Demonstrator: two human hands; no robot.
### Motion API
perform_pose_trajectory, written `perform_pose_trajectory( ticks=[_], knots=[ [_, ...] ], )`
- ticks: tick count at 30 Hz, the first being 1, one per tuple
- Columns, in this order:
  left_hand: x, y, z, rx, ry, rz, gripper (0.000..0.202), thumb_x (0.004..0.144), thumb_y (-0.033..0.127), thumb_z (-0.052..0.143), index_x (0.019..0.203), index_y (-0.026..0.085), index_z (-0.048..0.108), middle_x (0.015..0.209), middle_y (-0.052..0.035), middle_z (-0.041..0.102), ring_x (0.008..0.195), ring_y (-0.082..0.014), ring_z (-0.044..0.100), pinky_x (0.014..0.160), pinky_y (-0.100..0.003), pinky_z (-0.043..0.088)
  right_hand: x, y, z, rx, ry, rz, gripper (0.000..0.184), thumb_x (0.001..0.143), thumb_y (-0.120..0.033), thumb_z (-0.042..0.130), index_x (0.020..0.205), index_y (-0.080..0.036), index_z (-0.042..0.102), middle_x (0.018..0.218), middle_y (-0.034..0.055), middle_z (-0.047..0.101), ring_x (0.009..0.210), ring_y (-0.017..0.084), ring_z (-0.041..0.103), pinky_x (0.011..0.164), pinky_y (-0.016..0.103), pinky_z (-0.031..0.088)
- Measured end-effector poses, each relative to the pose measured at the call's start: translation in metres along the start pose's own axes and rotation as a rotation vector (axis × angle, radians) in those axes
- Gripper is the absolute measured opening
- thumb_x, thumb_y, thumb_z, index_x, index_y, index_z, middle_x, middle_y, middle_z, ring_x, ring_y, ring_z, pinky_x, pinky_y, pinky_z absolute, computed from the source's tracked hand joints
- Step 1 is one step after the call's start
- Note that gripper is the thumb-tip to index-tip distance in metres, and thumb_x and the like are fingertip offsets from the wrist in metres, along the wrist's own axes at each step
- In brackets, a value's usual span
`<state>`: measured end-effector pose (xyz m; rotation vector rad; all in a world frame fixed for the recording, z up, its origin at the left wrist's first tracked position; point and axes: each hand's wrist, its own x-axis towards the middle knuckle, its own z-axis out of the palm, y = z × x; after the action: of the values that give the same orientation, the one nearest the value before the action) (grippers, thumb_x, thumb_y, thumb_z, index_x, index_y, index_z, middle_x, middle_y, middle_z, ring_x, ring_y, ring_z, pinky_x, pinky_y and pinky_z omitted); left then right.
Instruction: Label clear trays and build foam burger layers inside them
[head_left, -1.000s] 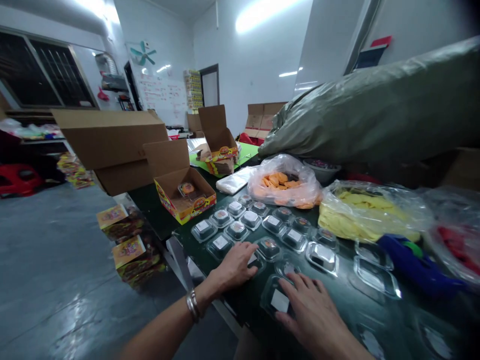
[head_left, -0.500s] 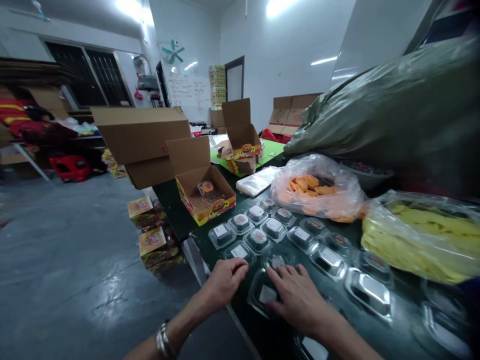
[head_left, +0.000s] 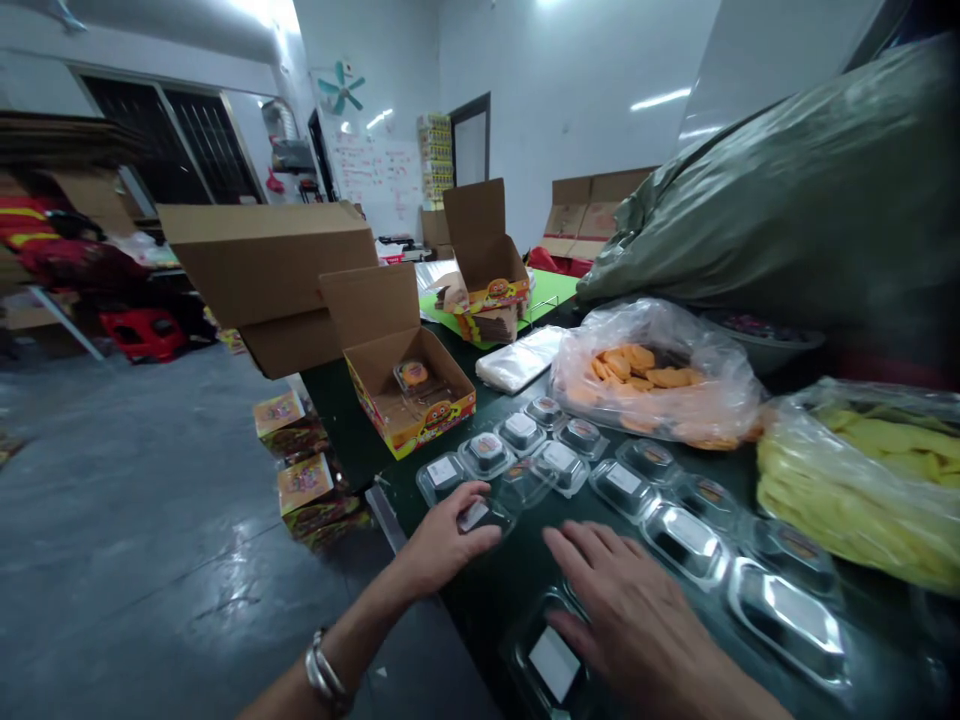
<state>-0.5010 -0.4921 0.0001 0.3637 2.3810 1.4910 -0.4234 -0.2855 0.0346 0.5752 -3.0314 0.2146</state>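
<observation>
My left hand (head_left: 444,540) grips a small clear plastic clamshell box (head_left: 480,515) with a white label, thumb and fingers at its near side. My right hand (head_left: 626,605) is spread palm down over the table, its fingers stretched out and slightly blurred. Below its thumb lies a larger clear box (head_left: 551,660) with a white label; whether the thumb touches it I cannot tell. Beyond my hands, several clear boxes stand in rows, among them a labelled one (head_left: 441,472) and a clear one (head_left: 686,540) to the right.
An open printed carton (head_left: 390,425) with a small burger-printed pack (head_left: 412,374) inside stands at the back left. Behind the boxes lie bags of orange pieces (head_left: 645,365) and yellow pieces (head_left: 862,490). A large grey-green sack (head_left: 780,210) bulks at right. Printed cartons (head_left: 307,480) are stacked beside the table.
My left hand has reached forward and taken hold of the small labelled box. My right hand has drawn back to the right, off the box its fingertips were over. The view has shifted slightly.
</observation>
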Motion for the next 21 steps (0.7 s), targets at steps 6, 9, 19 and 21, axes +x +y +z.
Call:
perform_pose_trajectory(
  ticks=[6,9,19,21],
  knots=[
    [0.000,-0.001,-0.008,-0.547,-0.305,-0.307,0.046,0.081,0.057,0.052,0.095,0.014,0.062,0.087,-0.0079,0.062,0.077,-0.0186,0.060,0.063,-0.031,0.050,0.047,-0.008,0.026,0.052,0.076,-0.223,0.082,0.071,-0.025,0.073,0.143,-0.023,0.035,0.144,0.0164,0.043,0.133,0.036,0.035,0.105,0.059,0.029],
    [-0.001,-0.007,-0.025,-0.158,-0.127,-0.160,0.044,0.084,0.055,0.047,0.084,0.015,0.065,0.079,-0.0059,0.062,0.075,-0.0200,0.059,0.068,-0.034,0.050,0.059,-0.008,0.035,0.055,-0.005,-0.207,0.080,0.071,-0.031,0.075,0.141,-0.017,0.038,0.141,0.0193,0.047,0.131,0.038,0.038,0.104,0.060,0.030],
    [0.056,-0.041,-0.070,0.643,0.011,0.249,0.065,0.068,0.031,0.073,0.129,0.022,0.054,0.135,-0.0108,0.052,0.125,-0.0273,0.042,0.108,-0.044,0.030,0.067,-0.007,0.041,0.070,-0.085,-0.194,0.038,0.081,-0.044,0.066,0.108,-0.017,0.065,0.130,0.0184,0.055,0.124,0.036,0.046,0.102,0.055,0.036],
    [0.061,-0.042,-0.075,0.500,0.042,0.219,0.059,0.070,0.032,0.071,0.126,0.021,0.056,0.129,-0.0090,0.057,0.120,-0.0253,0.047,0.107,-0.041,0.032,0.064,-0.005,0.037,0.095,-0.066,-0.195,0.039,0.080,-0.043,0.068,0.110,-0.019,0.063,0.129,0.0156,0.056,0.121,0.034,0.048,0.102,0.054,0.036]
  ],
)
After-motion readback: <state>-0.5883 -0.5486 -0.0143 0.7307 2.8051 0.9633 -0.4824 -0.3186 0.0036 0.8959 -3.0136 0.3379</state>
